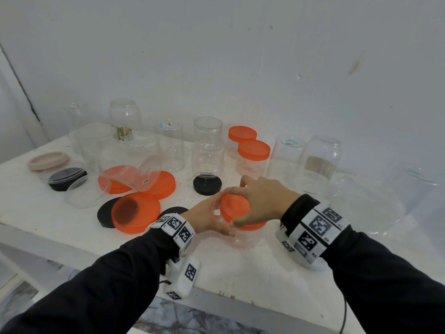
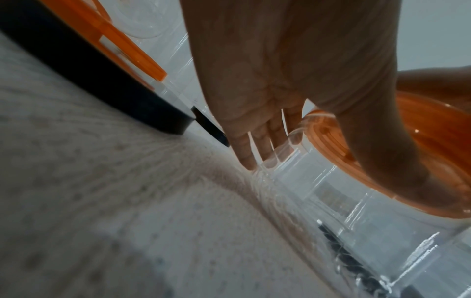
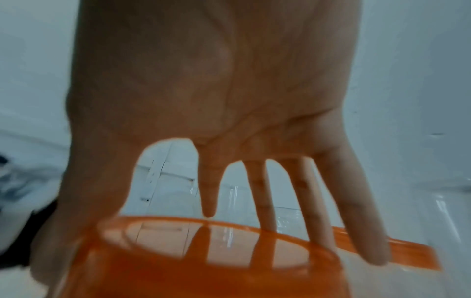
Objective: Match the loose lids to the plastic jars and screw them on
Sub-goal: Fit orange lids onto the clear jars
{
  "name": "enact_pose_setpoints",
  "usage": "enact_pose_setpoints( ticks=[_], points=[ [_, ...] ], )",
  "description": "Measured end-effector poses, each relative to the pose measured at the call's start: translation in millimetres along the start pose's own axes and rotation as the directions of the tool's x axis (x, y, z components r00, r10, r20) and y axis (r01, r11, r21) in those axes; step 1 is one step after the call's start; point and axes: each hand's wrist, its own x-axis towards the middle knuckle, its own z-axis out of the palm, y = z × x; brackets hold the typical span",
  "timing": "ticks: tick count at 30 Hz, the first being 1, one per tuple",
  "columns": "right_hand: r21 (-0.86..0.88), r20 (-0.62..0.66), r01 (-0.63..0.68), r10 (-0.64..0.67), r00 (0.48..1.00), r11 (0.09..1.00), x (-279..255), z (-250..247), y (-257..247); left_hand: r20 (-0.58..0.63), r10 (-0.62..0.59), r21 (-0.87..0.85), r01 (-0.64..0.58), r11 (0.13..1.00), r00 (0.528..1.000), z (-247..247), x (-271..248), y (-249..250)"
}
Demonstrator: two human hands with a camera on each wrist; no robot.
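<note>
Left hand (image 1: pixel 209 219) grip wraps the clear jar (image 1: pixel 237 237) at worktop (image 1: pixel 240 268) 6 o'clock, right hand (image 1: pixel 261 198) grip clamped on orange lid (image 1: pixel 234 209); thin, light, slick plastic likely flexes, so hold the wall low, lid by rim

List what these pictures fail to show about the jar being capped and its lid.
- Thread engagement: in the head view the right hand covers the orange lid, so whether it sits square on the clear jar is hidden.
- Jar base: cut off by the frame edge in the left wrist view, where the left hand blocks part of the wall.
- Lid rim: blurred in the right wrist view.
</note>
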Motion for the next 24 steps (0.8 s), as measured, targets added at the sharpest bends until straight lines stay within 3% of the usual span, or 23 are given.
enact_pose_setpoints(
  ticks=[3,6,12,24],
  points=[
    [0.154,0.125,0.064,-0.084,0.989,0.986,-1.8,-3.5,8.4,-0.009,-0.023,-0.007,0.023,1.000,1.000,-0.1,-0.9,0.0],
    [0.241,0.089,0.090,-0.114,0.989,0.966,-3.0,-0.7,9.1,-0.015,-0.026,-0.019,0.026,0.999,1.000,-0.3,-1.3,1.7],
    [0.136,-0.046,0.054,-0.048,0.998,0.989,-4.4,10.1,8.9,-0.049,-0.022,0.009,0.023,1.000,0.999,1.1,-1.5,3.3],
    [0.174,-0.049,-0.010,0.019,0.999,0.985,-8.5,20.7,7.0,-0.102,-0.025,0.082,0.034,0.996,0.994,3.1,-0.8,3.9]
  ],
)
